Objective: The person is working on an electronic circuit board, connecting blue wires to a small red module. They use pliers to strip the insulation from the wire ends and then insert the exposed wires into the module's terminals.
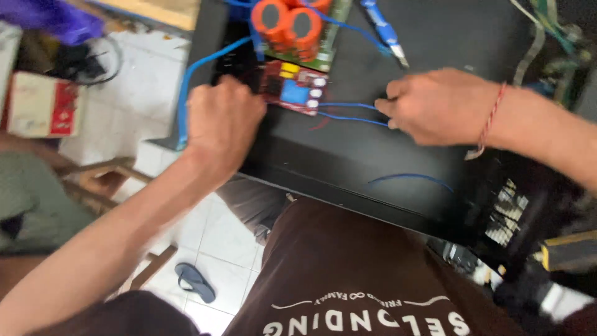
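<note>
Head view, a bit motion-blurred. I've got both hands on top of a black case [348,149].

Left hand [224,121] is curled into a loose fist, knuckles up, pressed against the left edge of a small red board [295,92]. I can't tell if the fingers actually grip the board or just rest beside it — they're hidden under the hand.

Right hand [438,106] is closed too, fingertips pinched at the ends of two thin blue wires [348,112] that run left from it to the red board's right side. Looks like it's gripping the wires, though blur makes the exact pinch unclear. Red thread bracelet [491,118] on that wrist.

The red board lies flat on the case top, near its back left, between my two hands. It carries a blue block in the middle and a yellow part at the upper edge.

Just behind it, touching or nearly so, a green board [323,37] with two big orange cylinders [289,25] standing on it. A thicker blue cable [193,81] runs from there down the case's left side. A blue-handled tool [385,31] lies on the case behind my right hand, tip pointing towards it. One more loose blue wire [410,179] lies nearer the front edge.

Below the case: white tile floor [205,236] and a sandal [196,281].
</note>
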